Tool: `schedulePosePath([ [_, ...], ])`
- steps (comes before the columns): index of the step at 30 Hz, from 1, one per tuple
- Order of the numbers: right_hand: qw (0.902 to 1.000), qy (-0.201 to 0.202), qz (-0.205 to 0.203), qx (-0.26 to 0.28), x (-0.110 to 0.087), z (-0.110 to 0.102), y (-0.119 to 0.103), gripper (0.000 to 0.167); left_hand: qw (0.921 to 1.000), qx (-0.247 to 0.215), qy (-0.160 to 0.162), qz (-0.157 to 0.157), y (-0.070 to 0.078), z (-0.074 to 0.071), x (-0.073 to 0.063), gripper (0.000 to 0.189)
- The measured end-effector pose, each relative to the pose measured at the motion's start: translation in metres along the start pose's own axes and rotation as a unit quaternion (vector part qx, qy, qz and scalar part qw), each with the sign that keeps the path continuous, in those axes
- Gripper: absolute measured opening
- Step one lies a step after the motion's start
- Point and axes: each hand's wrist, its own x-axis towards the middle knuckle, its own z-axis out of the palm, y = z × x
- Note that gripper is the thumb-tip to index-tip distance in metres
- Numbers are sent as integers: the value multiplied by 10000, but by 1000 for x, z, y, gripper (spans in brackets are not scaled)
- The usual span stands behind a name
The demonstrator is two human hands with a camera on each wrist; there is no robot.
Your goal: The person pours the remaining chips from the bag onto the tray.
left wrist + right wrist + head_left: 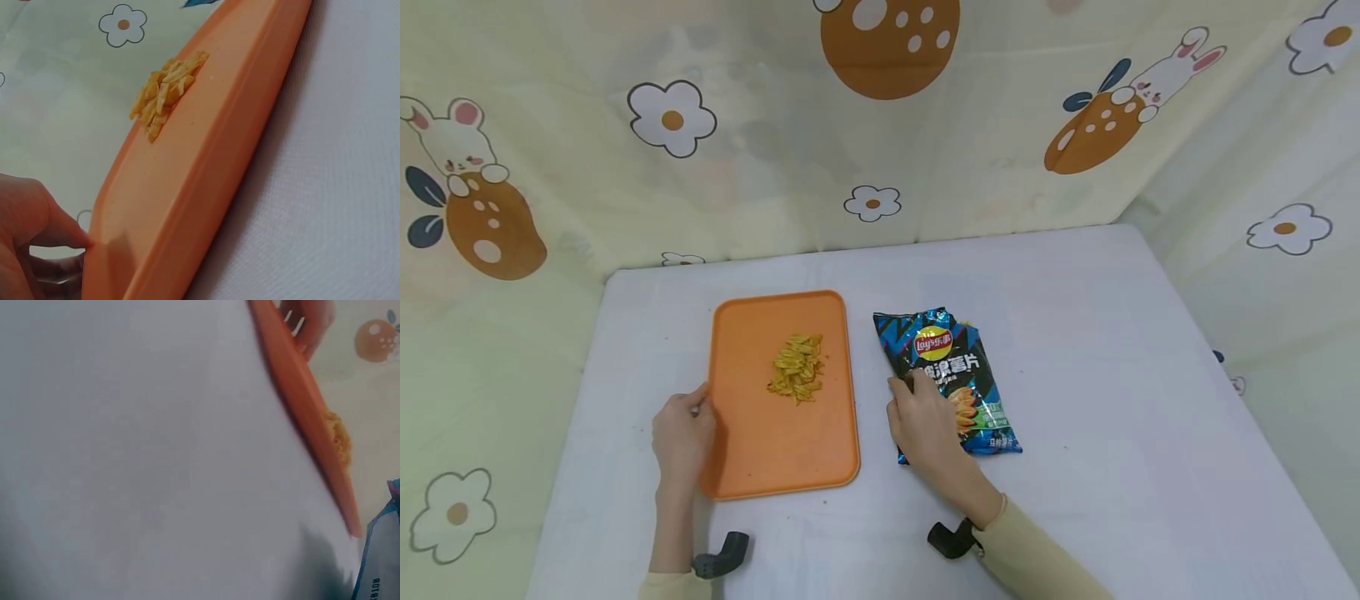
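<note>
On the left of the table lies an orange tray (778,454) with a small heap of yellow chips (796,368) in its upper right part. My left hand (685,433) pinches the tray's left rim, thumb at the edge, and the same grip shows in the left wrist view. To the right of the tray is a blue and black chip bag (934,343), its top torn at the upper right corner. My right hand (927,425) grips the bag by its left side and covers part of its front. Only a strip of the bag (380,550) shows in the right wrist view.
A white cloth covers the table (1097,350). Patterned curtains (760,192) hang behind it and along its sides. Small crumbs (825,502) lie near the tray's front edge. A dark wrist camera (722,557) sits at the left wrist, another (951,540) at the right.
</note>
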Motion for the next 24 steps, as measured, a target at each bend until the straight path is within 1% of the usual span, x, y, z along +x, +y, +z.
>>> schedulePosePath([
  [7,9998,-32,105,-175,2,18,-6,24,9999,-73,-101,-14,-3,0,-3,36],
  [11,9997,-15,147,-215,0,23,-7,32,10000,-39,-71,44,-2,-1,-5,35],
  [16,9999,-19,78,-151,-2,25,-7,37,10000,26,-87,38,-1,-3,-5,35],
  [20,9998,-218,3,-49,-4,26,-6,38,9999,69,-114,-17,-1,-4,-5,36],
  [24,9983,-572,-60,-31,-3,25,-5,44,9999,61,-138,-73,-2,-3,-5,36],
])
